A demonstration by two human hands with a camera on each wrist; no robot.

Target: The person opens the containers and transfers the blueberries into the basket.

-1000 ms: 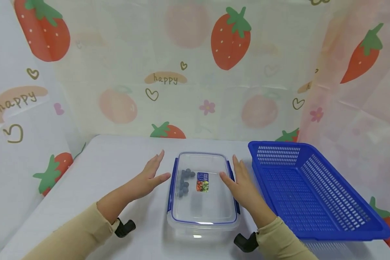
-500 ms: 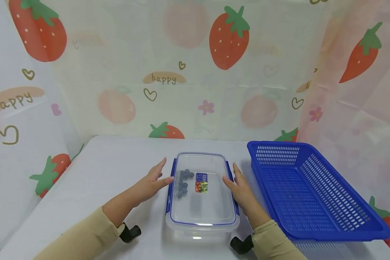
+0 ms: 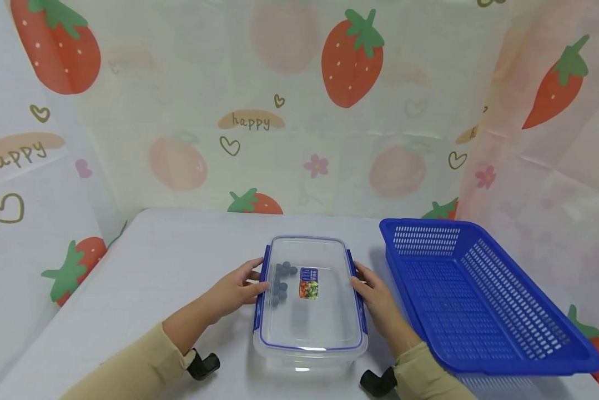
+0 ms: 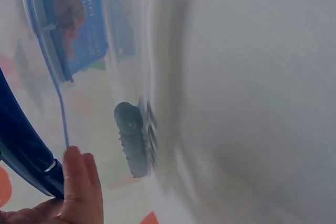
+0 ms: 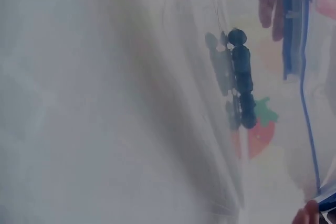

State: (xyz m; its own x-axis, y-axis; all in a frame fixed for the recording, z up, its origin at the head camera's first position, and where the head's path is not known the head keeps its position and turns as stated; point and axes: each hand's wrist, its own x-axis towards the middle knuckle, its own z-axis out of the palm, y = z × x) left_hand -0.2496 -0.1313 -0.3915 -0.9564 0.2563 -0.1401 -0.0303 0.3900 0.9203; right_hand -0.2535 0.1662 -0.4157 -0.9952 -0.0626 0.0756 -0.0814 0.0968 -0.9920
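Both hands closed on the lidded box

The two hands had just come inward from beside the lidded box (image 3: 309, 328) and met its long sides. The left hand (image 3: 229, 291) had its fingers bent at the left latch (image 3: 257, 319), thumb over the lid's left edge; that grip was mostly closed, with the box's side in it. The right hand (image 3: 381, 303) mirrored it at the right latch (image 3: 363, 325), its grip likewise drawn in, though some fingertips were hidden below the lid.

The box stood on the bench (image 3: 179, 250), about midway between its left and right edges and well short of the far edge. The lid was on; whether the latches were fastened could not be told. Dark rounded pieces (image 3: 281, 289) lay inside, towards the box's left wall. The blue basket (image 3: 509, 365) had not moved from the bench's right edge, apart from the box.

The work, it seemed, had passed from reaching to holding: with both sides held, the box looked steadied, but nothing yet lifted or unfastened.
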